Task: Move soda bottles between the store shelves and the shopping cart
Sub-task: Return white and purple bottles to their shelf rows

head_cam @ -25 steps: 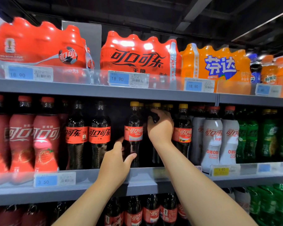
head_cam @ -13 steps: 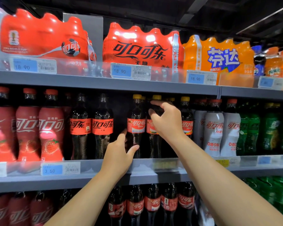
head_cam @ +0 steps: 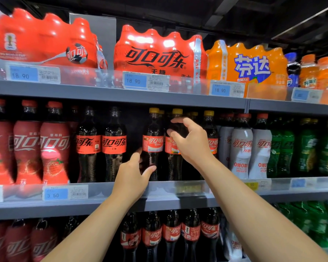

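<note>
On the middle shelf, left of the yellow-capped cola row, stand pink-wrapped and black-capped bottles. The left hand curls around the base of the leftmost yellow-capped bottle, seemingly touching it. The right hand hangs open before the second yellow-capped bottle, holding nothing. A careless pull could topple neighbours over the shelf's low lip.

Two bare forearms, sleeveless, no rings or watch.
</note>
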Available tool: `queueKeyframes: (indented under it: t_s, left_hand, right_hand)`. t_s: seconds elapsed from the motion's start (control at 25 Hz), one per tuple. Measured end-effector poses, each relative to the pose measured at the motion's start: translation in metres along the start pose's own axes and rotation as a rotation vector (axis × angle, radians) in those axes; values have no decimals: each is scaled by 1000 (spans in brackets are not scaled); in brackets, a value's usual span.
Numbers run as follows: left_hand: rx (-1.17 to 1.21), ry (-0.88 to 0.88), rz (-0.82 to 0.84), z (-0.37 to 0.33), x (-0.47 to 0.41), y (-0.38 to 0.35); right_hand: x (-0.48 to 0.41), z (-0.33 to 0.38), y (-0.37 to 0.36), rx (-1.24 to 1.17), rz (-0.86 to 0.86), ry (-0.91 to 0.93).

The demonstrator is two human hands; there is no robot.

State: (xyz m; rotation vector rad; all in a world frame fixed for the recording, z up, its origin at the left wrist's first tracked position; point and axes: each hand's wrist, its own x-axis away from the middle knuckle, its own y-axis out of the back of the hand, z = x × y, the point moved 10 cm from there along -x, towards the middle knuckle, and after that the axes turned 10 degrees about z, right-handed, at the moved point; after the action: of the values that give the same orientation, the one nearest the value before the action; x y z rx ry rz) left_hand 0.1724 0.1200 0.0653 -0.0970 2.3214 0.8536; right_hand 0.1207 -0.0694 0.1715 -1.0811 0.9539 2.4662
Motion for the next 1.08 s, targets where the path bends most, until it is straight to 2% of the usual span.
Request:
queueKeyframes:
  t_s: [0.16,0.32,0.4,0.44,0.56,0.68,0.8,0.88,1.08]
  left_hand:
    - [14,7,4,1,0,0]
    - [-5,22,7,1,1,2]
    - [2,15,12,0,1,2]
    - [10,8,15,-1,2,1]
    - [37,-3,22,-3,2,1]
    - [53,4,8,-2,3,4]
    - [84,6,2,-1,5,5]
    - [101,5,0,-2,5,6]
    - [104,8,7,-3,6,8]
  right_hand:
    - [13,4,5,25,-17,41]
    - [66,2,41,-102,-240,173]
    - [100,-20,58,-51,-326,147]
    - [111,-38,63,2,-325,69]
    - [123,-101,57,112,-165,-309]
    - [112,-128,38,61,31,-480]
    - [91,-132,34,111,115,-450]
    - [78,-131,36,136,103,-411]
    - [74,-123,32,-1,60,-324]
